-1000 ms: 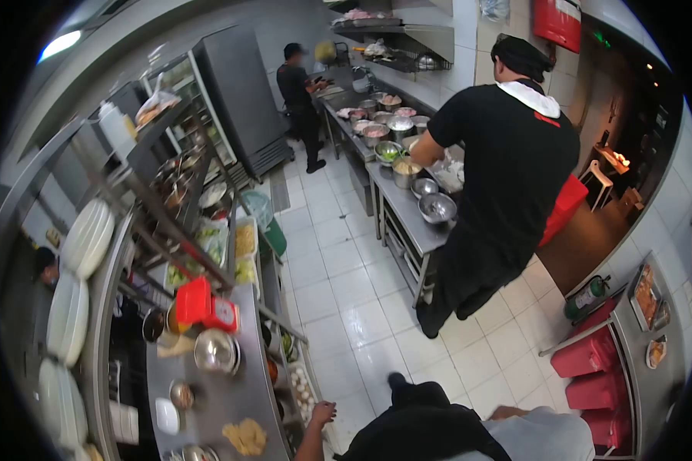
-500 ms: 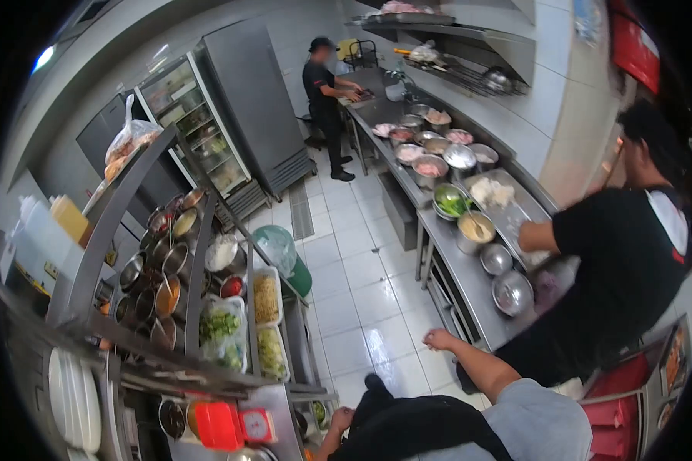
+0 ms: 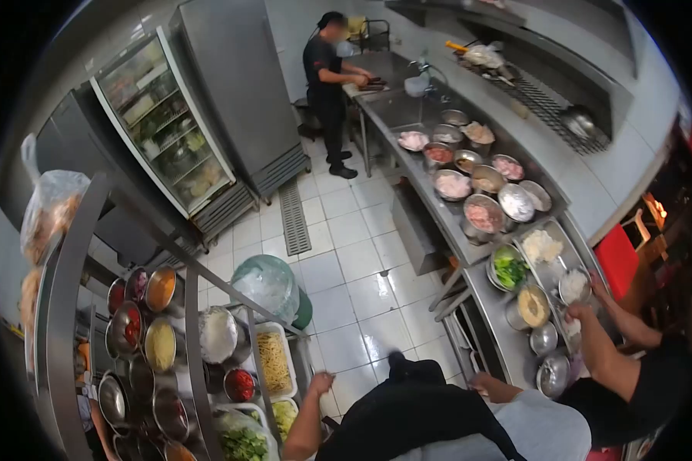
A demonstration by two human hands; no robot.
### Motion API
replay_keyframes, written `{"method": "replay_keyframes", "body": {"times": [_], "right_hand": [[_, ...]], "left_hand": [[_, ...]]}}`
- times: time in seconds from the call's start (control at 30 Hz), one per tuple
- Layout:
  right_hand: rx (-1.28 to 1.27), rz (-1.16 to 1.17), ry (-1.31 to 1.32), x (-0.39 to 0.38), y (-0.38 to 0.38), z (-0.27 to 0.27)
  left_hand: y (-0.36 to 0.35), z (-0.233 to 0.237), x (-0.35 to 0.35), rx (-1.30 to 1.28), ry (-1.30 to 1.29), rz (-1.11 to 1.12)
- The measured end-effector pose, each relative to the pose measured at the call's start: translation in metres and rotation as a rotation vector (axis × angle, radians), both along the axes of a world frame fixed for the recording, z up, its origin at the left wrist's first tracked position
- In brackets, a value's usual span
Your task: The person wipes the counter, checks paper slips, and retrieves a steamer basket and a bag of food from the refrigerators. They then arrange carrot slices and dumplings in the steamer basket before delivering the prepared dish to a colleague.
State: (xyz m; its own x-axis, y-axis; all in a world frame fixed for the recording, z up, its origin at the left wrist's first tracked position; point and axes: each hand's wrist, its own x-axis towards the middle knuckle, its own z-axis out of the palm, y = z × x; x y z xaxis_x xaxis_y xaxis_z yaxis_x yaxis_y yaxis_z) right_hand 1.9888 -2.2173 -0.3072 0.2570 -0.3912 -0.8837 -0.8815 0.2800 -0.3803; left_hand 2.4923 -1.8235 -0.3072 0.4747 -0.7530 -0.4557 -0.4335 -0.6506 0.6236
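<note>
My left hand (image 3: 321, 383) is raised beside the rack at the left, its fingers curled in with nothing visible in them. Nearest to it are a white tray of pale noodle-like strips (image 3: 275, 359) and a tray of chopped light-green vegetable (image 3: 285, 415). On the other side of my body, my right hand (image 3: 481, 382) hangs low by the steel counter (image 3: 469, 286). Its fingers look loosely closed, and I see nothing held. On that counter stand a bowl of green leaves (image 3: 509, 269) and a pot of yellowish food with a spoon (image 3: 532, 307).
A co-worker's hands (image 3: 580, 309) hold a metal bowl of white food (image 3: 574, 286) at the right. Another person (image 3: 332, 84) works at the far counter end. A green bin (image 3: 273, 288) with a plastic liner stands on the tiled floor (image 3: 346, 292). Metal pots (image 3: 161, 351) fill the left rack.
My view has moved forward along the aisle. My left hand has come up into fuller view, while my right has swung lower. The co-worker at right now holds a bowl.
</note>
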Motion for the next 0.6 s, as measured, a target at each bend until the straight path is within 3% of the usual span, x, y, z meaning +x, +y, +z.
{"method": "replay_keyframes", "body": {"times": [0.03,0.07,0.17,0.2,0.27,0.3,0.37,0.4,0.43,0.47,0.53,0.57,0.6], "right_hand": [[0.158,0.131,-0.149,-0.033,-0.008,-0.016],[0.315,0.261,-0.297,-0.046,-0.021,-0.016],[-0.128,0.509,-0.767,0.045,-0.037,0.109],[0.002,0.351,-0.544,0.093,-0.056,0.131],[0.475,0.198,0.089,0.161,-0.15,-0.102],[0.15,0.628,0.042,0.248,-0.177,-0.051],[-0.663,1.673,-0.219,0.388,-0.231,-0.004],[-0.796,1.577,-0.291,0.45,-0.26,-0.011],[-0.695,1.483,-0.263,0.519,-0.294,-0.03],[-0.9,1.653,-0.164,0.59,-0.294,0.016],[-0.634,0.899,-0.743,0.702,-0.322,-0.003],[-0.488,0.756,-0.722,0.745,-0.305,0.035],[-0.351,0.594,-0.703,0.789,-0.286,0.075]], "left_hand": [[-0.031,0.029,0.02,-0.09,0.194,0.43],[-0.055,0.04,0.057,-0.062,0.2,0.426],[-0.098,0.045,0.123,-0.155,0.082,0.493],[-0.112,0.045,0.143,-0.13,0.11,0.551],[-0.118,0.028,0.172,-0.058,0.059,0.547],[-0.124,0.028,0.184,-0.064,0.045,0.584],[-0.128,0.032,0.189,-0.128,0.047,0.539],[-0.127,0.036,0.19,-0.093,0.1,0.59],[-0.129,0.038,0.194,-0.066,0.154,0.64],[-0.128,0.032,0.196,-0.035,0.148,0.651],[-0.124,0.032,0.204,0.063,-0.179,0.315],[-0.122,0.031,0.219,0.167,-0.07,0.189],[-0.119,-0.008,0.247,0.294,-0.048,-0.269]]}}
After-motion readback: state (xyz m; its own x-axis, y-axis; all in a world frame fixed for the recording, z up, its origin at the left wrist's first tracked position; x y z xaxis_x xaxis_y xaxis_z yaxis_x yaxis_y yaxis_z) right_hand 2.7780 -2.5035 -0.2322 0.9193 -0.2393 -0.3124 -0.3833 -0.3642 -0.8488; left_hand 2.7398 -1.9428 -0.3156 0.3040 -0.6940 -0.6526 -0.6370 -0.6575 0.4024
